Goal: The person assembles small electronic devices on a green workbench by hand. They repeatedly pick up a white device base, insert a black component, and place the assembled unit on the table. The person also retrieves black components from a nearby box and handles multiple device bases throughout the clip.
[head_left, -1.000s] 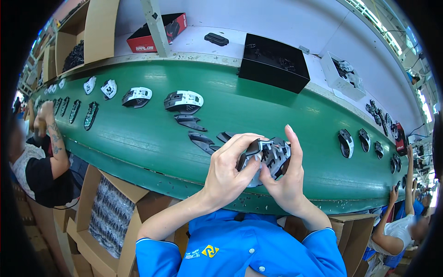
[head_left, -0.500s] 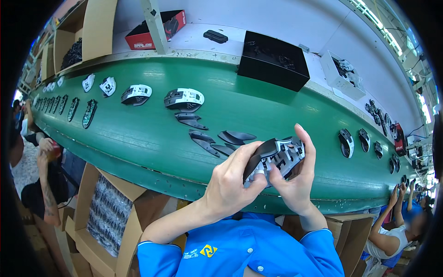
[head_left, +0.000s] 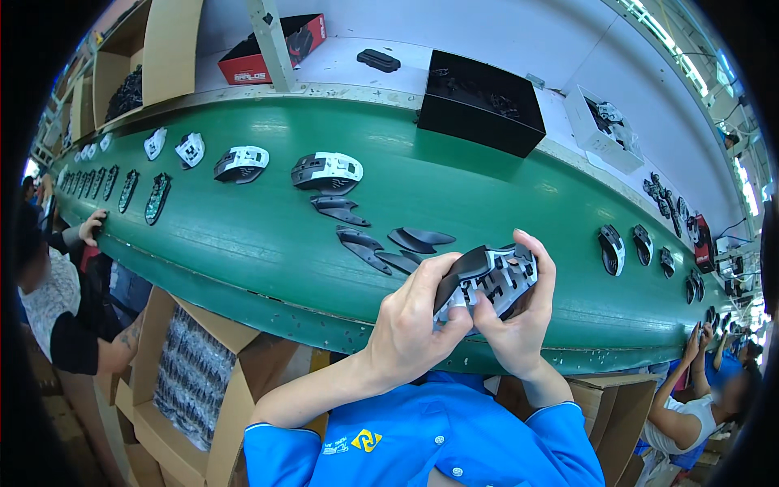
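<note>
Between both hands I hold a black and white computer mouse shell (head_left: 495, 284), its ribbed hollow inside turned toward me. My left hand (head_left: 418, 316) is wrapped round its left side, thumb at the lower edge. My right hand (head_left: 523, 312) grips the other side, thumb pressed at the inside and fingers behind. Just beyond my left hand, several dark curved side pieces (head_left: 420, 239) lie on the green conveyor belt (head_left: 503, 203). A little farther off is a white and black mouse (head_left: 327, 173), with another mouse (head_left: 241, 164) to its left.
Green circuit boards (head_left: 157, 199) and white shells (head_left: 190, 151) line the belt at left; mice (head_left: 612, 250) lie at right. A black box (head_left: 480, 101) stands at the far edge. An open carton (head_left: 146, 414) sits below left. Co-workers are at both sides.
The mice and side pieces near me have shifted slightly right. My hands keep their grip on the shell, moved barely. The co-worker at left has lowered one arm and leaned in.
</note>
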`<act>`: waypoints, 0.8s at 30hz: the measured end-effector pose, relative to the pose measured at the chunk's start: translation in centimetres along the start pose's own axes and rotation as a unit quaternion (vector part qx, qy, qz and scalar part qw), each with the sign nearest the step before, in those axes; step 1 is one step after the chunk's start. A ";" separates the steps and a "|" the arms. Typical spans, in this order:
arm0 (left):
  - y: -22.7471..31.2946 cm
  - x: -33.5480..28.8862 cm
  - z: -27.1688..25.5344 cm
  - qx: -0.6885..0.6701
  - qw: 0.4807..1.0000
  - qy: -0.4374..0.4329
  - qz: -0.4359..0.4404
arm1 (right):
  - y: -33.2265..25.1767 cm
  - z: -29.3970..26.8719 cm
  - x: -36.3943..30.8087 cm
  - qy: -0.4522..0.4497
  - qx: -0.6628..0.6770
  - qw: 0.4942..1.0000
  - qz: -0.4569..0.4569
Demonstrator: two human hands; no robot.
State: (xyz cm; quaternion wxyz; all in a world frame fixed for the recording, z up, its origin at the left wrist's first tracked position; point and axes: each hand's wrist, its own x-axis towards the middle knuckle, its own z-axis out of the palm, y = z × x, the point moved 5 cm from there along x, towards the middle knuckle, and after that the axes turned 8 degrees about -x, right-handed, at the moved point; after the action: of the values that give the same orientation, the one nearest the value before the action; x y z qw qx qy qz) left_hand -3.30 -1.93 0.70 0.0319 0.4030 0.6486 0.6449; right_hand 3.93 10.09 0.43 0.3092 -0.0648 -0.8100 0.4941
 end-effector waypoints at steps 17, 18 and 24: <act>0.3 0.2 0.0 0.023 1.000 -0.002 0.009 | -0.1 -0.1 0.1 0.017 -0.012 0.999 -0.048; 0.4 0.2 0.0 0.026 1.000 -0.002 0.002 | -0.1 -0.1 0.2 0.014 -0.007 0.999 -0.043; 0.5 0.6 0.3 0.034 0.999 -0.009 -0.005 | 0.1 -0.5 0.1 0.029 -0.015 0.998 -0.045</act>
State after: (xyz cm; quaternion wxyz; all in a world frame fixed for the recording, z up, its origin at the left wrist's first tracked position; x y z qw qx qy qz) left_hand -3.26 -1.47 1.40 0.0272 0.4064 0.6721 0.6184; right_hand 4.09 10.53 0.57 0.3532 -0.0472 -0.8102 0.4654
